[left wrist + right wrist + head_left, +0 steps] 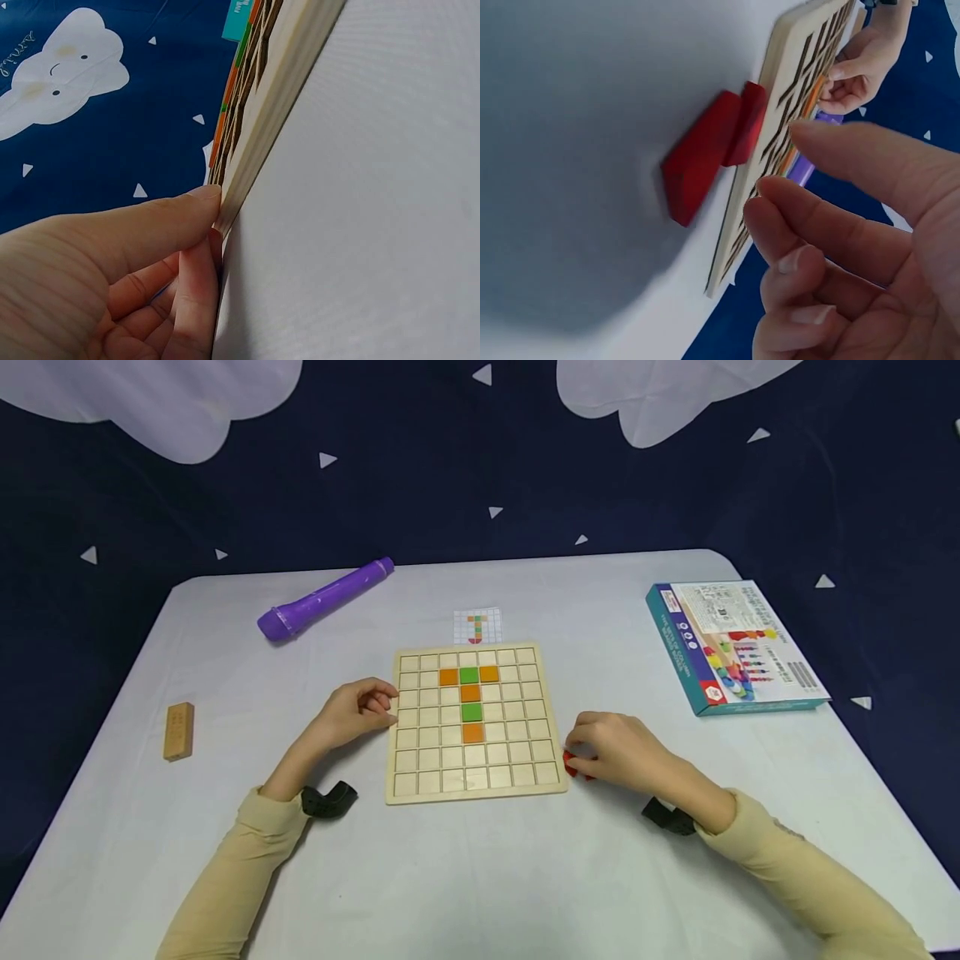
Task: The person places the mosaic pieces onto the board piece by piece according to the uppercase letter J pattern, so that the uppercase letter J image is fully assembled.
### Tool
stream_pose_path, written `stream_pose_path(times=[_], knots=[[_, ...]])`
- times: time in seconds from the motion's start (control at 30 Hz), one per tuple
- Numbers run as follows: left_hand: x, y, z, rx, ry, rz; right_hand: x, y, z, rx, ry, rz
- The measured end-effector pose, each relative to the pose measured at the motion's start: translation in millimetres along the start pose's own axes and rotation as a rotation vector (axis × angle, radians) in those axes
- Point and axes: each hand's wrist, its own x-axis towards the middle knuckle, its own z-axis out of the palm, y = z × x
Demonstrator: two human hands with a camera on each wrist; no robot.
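A wooden grid board (pixel 431 785) lies mid-table, with orange tiles (pixel 470 693) and green tiles (pixel 471 712) forming a T shape in its cells. My left hand (pixel 355 712) holds the board's left edge between thumb and fingers; in the left wrist view the thumb (pixel 165 225) rests at the rim. Beside the board's lower right edge, my right hand (pixel 622 750) hovers with thumb and index finger apart and nothing between them. Close to those fingertips, two red pieces (pixel 701 157) lie on the table against the board's side, partly hidden by the hand in the head view.
Behind the board lies a small pattern card (pixel 477 627) showing a coloured J shape. A purple microphone (pixel 326 602) lies at the back left, and a wooden block (pixel 178 731) at the far left. A boxed toy set (pixel 738 647) occupies the right.
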Motion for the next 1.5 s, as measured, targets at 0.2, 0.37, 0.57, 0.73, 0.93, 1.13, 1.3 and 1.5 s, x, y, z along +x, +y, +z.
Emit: stream_pose_path(times=[0.2, 0.37, 0.57, 0.73, 0.93, 1.13, 1.3, 1.5], knots=[[-0.5, -1.1, -0.4, 0.002, 0.002, 0.001, -4.4, 0, 4, 0.011, -0.038, 0.004], [-0.7, -1.7, -0.8, -0.002, 0.000, 0.003, -5.4, 1, 8, 0.069, -0.037, -0.012], [-1.0, -1.4, -0.7, 0.000, -0.001, 0.000, -4.7, 0, 12, 0.139, -0.052, 0.006], [-0.6, -0.3, -0.4, -0.001, 0.001, 0.003, -4.2, -1, 15, 0.146, -0.023, 0.009], [-0.2, 0.9, 0.1, 0.000, -0.001, 0.005, -5.6, -1, 16, 0.134, 0.017, -0.002], [0.0, 1.1, 0.4, -0.002, -0.006, 0.009, -6.5, -1, 14, 0.112, 0.064, 0.013], [1.1, -0.6, 0.6, 0.010, -0.002, 0.011, -2.3, -3, 11, 0.113, 0.104, 0.007], [1.6, -3.0, -0.1, 0.017, 0.003, 0.012, 9.2, -11, 9, 0.126, 0.154, -0.046]])
